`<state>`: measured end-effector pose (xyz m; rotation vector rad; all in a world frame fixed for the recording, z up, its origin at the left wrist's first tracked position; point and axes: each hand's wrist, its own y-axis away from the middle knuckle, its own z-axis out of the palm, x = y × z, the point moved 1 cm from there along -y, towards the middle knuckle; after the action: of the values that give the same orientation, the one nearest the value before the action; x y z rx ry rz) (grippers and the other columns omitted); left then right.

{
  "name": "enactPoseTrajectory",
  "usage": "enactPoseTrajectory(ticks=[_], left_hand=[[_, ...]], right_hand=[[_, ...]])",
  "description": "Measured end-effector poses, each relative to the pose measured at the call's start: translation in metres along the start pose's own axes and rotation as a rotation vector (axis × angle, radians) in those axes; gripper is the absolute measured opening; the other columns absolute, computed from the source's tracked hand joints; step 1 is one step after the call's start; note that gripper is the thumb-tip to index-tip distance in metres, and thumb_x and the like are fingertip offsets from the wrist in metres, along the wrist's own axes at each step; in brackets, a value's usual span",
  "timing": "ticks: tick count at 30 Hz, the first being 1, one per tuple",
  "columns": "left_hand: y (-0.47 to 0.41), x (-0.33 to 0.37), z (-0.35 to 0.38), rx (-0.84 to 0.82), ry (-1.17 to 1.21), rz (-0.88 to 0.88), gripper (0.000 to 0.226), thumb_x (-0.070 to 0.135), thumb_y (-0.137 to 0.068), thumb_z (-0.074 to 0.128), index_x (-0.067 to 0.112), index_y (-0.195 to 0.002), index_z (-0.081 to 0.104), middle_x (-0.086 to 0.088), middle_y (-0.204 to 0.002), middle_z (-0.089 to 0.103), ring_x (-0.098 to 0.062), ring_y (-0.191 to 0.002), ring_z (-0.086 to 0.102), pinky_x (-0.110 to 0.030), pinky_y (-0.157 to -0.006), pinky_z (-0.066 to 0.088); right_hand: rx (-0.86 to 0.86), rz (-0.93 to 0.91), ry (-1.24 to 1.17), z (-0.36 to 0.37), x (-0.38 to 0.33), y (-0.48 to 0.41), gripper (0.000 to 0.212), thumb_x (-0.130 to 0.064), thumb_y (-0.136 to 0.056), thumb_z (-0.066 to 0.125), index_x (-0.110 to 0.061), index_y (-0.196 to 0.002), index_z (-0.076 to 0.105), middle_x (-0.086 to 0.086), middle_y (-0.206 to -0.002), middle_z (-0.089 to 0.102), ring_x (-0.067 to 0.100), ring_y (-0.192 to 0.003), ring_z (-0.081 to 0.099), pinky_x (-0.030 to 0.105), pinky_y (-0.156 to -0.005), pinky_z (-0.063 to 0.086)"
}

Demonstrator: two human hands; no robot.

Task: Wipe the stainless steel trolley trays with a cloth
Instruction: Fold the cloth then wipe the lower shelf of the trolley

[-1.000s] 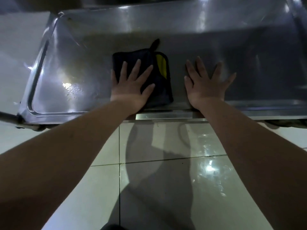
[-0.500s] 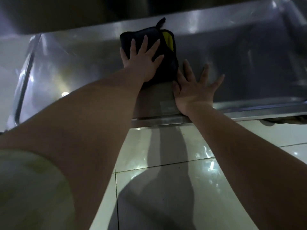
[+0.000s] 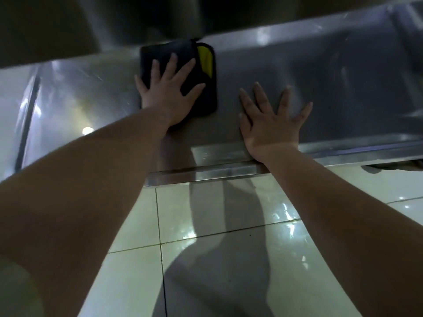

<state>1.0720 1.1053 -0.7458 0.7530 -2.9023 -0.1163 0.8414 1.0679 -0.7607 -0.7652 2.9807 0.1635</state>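
A stainless steel trolley tray spans the upper half of the head view. On it lies a folded dark cloth with a yellow inner face showing at its right edge. My left hand presses flat on the cloth with its fingers spread, near the tray's far wall. My right hand rests flat on the bare steel to the right of the cloth, fingers spread, wrist over the tray's near rim.
A higher trolley shelf hangs dark above the tray's far side. A vertical trolley post stands at the left. Glossy pale floor tiles lie below the tray's near rim.
My left hand pushed the cloth from the tray's near side to its far wall. My right hand stayed flat on the steel beside it.
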Motion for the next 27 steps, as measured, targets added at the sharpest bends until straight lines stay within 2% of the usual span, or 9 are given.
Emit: enactPoseTrajectory(ticks=[2, 6, 8, 11, 13, 17, 20, 23, 27], left_hand=[[0.003, -0.053, -0.007, 0.012, 0.046, -0.144, 0.066, 0.077, -0.084, 0.026, 0.058, -0.146, 0.011, 0.014, -0.163, 0.002, -0.028, -0.150, -0.003, -0.061, -0.116, 0.002], [0.031, -0.145, -0.018, 0.016, 0.008, -0.378, 0.063, 0.072, -0.087, 0.027, 0.056, -0.147, 0.013, 0.015, -0.163, 0.003, -0.026, -0.150, -0.001, -0.062, -0.115, 0.001], [0.040, -0.154, -0.019, 0.015, 0.000, -0.420, 0.062, 0.071, -0.088, 0.025, 0.057, -0.147, 0.013, 0.015, -0.163, 0.002, -0.027, -0.150, -0.001, -0.063, -0.114, 0.000], [0.039, -0.123, -0.015, 0.017, 0.039, -0.463, 0.060, 0.071, -0.088, 0.023, 0.059, -0.145, 0.011, 0.017, -0.162, 0.000, -0.029, -0.149, -0.005, -0.065, -0.112, -0.004], [0.035, -0.082, -0.006, 0.025, 0.044, -0.386, 0.060, 0.073, -0.088, 0.022, 0.060, -0.145, 0.009, 0.017, -0.162, -0.002, -0.030, -0.149, -0.007, -0.067, -0.111, -0.005], [0.036, 0.017, 0.012, 0.019, -0.028, -0.067, 0.062, 0.075, -0.085, 0.014, 0.060, -0.144, 0.001, 0.016, -0.162, -0.006, -0.032, -0.148, -0.010, -0.069, -0.109, -0.008], [0.048, 0.066, 0.020, 0.003, -0.059, 0.092, 0.062, 0.073, -0.085, 0.007, 0.059, -0.145, -0.002, 0.015, -0.162, -0.006, -0.034, -0.148, -0.012, -0.070, -0.108, -0.011], [0.052, 0.062, 0.019, 0.010, -0.005, 0.116, 0.063, 0.076, -0.085, 0.009, 0.059, -0.145, 0.002, 0.016, -0.162, -0.003, -0.029, -0.149, -0.009, -0.065, -0.111, -0.012], [0.043, -0.005, 0.008, 0.010, -0.006, 0.075, 0.068, 0.080, -0.082, 0.014, 0.058, -0.146, 0.007, 0.016, -0.162, 0.000, -0.023, -0.150, -0.006, -0.061, -0.115, -0.006]], right_hand=[[0.011, -0.001, 0.006, 0.001, 0.000, 0.000, 0.054, -0.056, -0.097, 0.007, -0.050, -0.149, -0.006, -0.019, -0.161, -0.007, 0.042, -0.146, -0.011, 0.078, -0.102, -0.007], [0.027, 0.003, 0.009, 0.002, -0.001, 0.000, 0.054, -0.056, -0.096, 0.006, -0.049, -0.149, -0.005, -0.018, -0.162, -0.004, 0.043, -0.146, -0.007, 0.078, -0.102, -0.006], [0.031, 0.002, 0.016, 0.002, -0.002, 0.001, 0.055, -0.056, -0.096, 0.005, -0.049, -0.149, -0.005, -0.017, -0.162, -0.004, 0.045, -0.146, -0.007, 0.078, -0.102, -0.006], [0.029, 0.010, 0.031, 0.002, -0.004, 0.000, 0.055, -0.056, -0.096, 0.004, -0.048, -0.149, -0.006, -0.016, -0.162, -0.006, 0.046, -0.145, -0.009, 0.078, -0.102, -0.006], [0.025, 0.019, 0.038, 0.002, -0.004, 0.000, 0.056, -0.056, -0.095, 0.004, -0.048, -0.149, -0.006, -0.015, -0.162, -0.006, 0.047, -0.145, -0.009, 0.077, -0.103, -0.006], [0.013, 0.025, 0.054, 0.000, -0.004, 0.002, 0.056, -0.055, -0.096, 0.007, -0.047, -0.150, -0.005, -0.015, -0.162, -0.006, 0.047, -0.145, -0.010, 0.076, -0.105, -0.006], [-0.035, 0.021, 0.110, -0.001, -0.001, 0.001, 0.058, -0.052, -0.095, 0.010, -0.046, -0.150, -0.009, -0.016, -0.162, -0.012, 0.046, -0.145, -0.011, 0.077, -0.104, -0.005], [-0.056, 0.018, 0.124, -0.002, -0.001, -0.001, 0.059, -0.051, -0.094, 0.009, -0.046, -0.150, -0.009, -0.016, -0.161, -0.013, 0.045, -0.145, -0.012, 0.077, -0.104, -0.005], [-0.040, 0.016, 0.076, -0.002, -0.004, -0.004, 0.057, -0.057, -0.092, 0.001, -0.049, -0.149, -0.006, -0.017, -0.162, -0.006, 0.045, -0.146, -0.007, 0.076, -0.105, -0.005]])
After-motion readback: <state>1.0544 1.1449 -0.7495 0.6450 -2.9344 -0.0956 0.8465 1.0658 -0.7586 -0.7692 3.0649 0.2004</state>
